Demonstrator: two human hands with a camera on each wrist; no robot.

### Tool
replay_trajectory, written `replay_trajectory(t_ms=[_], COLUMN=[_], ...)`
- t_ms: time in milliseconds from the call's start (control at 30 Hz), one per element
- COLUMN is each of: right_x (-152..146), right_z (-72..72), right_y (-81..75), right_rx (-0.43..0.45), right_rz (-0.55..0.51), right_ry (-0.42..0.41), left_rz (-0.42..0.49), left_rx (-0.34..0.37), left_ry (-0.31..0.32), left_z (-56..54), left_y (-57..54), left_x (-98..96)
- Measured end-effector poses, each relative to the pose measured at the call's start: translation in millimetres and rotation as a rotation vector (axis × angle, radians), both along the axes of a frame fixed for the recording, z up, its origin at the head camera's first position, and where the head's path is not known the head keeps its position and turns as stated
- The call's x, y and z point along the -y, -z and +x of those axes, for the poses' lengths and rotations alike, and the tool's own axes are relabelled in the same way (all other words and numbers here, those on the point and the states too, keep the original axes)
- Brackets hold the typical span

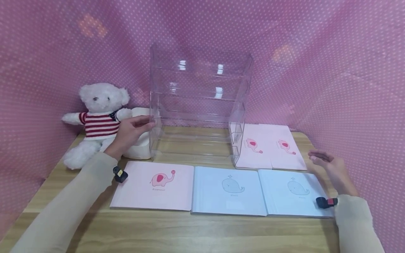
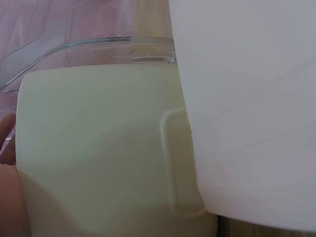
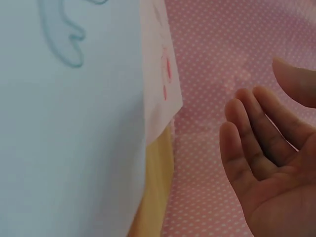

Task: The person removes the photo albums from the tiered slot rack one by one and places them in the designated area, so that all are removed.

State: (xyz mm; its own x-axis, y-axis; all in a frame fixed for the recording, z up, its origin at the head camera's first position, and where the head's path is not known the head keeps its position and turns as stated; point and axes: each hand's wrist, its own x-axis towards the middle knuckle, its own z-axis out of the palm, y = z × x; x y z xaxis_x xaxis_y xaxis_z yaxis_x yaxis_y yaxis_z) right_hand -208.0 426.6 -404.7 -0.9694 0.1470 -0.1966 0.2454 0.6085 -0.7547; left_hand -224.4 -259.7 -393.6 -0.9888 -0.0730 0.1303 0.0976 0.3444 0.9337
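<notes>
My left hand (image 1: 133,131) grips the left side panel of a clear plastic tiered rack (image 1: 199,114) with its thumb and fingers. At the left edge of the left wrist view, part of that hand (image 2: 7,163) shows beside a cream rounded box (image 2: 94,143). My right hand (image 1: 335,168) is in the air past the right end of the booklets, its fingers extended and holding nothing; the palm shows in the right wrist view. In front of the rack lie a pink elephant booklet (image 1: 136,189) and two pale blue whale booklets (image 1: 212,191), (image 1: 278,203) in a row.
Two pink elephant booklets (image 1: 269,133) lie side by side at the rack's right. A white teddy bear (image 1: 102,123) in a striped sweater sits at the left, against the cream box. Pink dotted cloth (image 1: 316,52) surrounds the wooden table (image 1: 202,232).
</notes>
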Motion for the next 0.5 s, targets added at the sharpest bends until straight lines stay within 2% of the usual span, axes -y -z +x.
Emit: replay_trajectory(t_ms=[167, 300, 433, 500], right_x=[11, 27, 43, 50], right_z=[-3.9, -8.3, -14.3, -17.9], right_y=[-10.1, -22.2, -36.8, -44.2], right_rx=[-0.127, -0.204, -0.257, -0.276], right_rz=[0.041, 0.125, 0.211, 0.227], right_ry=[0.026, 0.027, -0.006, -0.027], left_rz=[-0.024, -0.081, -0.230, -0.344], left_rx=[0.029, -0.009, -0.122, -0.247], left_ry=[-0.010, -0.086, -0.158, -0.162], left_z=[3.3, 6.9, 9.3, 8.7], left_y=[-3.8, -4.7, -1.5, 0.4], left_x=[4.5, 9.6, 14.0, 17.0])
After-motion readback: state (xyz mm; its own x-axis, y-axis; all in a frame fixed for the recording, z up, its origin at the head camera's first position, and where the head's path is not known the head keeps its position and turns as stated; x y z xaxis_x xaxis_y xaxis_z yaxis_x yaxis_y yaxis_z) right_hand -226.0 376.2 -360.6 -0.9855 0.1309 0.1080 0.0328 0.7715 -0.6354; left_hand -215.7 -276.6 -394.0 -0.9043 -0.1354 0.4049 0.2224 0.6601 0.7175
